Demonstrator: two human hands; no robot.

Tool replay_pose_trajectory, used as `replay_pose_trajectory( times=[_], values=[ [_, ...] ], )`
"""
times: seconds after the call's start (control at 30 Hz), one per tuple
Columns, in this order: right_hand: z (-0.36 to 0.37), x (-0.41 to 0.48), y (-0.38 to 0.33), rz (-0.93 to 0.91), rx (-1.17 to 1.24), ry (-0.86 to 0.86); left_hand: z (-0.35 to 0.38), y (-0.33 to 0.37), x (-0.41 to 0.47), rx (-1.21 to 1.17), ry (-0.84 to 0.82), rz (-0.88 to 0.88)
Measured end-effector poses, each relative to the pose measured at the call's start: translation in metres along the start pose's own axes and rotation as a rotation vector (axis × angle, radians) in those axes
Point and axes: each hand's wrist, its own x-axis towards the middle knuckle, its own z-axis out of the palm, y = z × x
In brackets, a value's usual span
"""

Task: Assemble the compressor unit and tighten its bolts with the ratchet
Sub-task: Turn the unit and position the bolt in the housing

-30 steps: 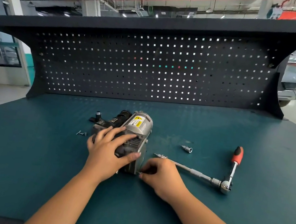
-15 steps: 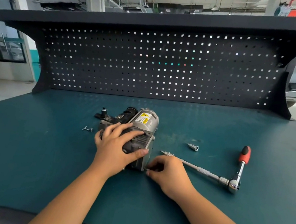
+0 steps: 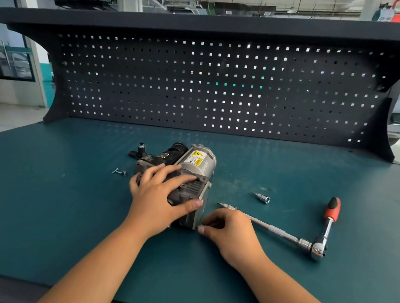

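left hand (image 3: 157, 197) clamped on the compressor (image 3: 189, 176), right hand (image 3: 231, 231) pinching what's probably a bolt at its corner, ratchet (image 3: 321, 238) untouched, so tightening's all left

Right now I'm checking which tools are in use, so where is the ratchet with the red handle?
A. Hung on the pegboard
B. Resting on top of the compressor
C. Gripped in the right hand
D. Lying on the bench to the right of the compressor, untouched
D: the ratchet lies flat on the bench, right of the compressor, while the right hand works at the unit's near corner and the left hand steadies it.
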Motion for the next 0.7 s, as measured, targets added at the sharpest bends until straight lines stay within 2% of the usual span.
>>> replay_pose_trajectory(
  times=[0.7],
  values=[
    [0.0021,0.0006,0.0010,-0.058,-0.086,-0.009,-0.0003,0.0005,-0.0002,-0.008,-0.004,-0.005]
  ],
)
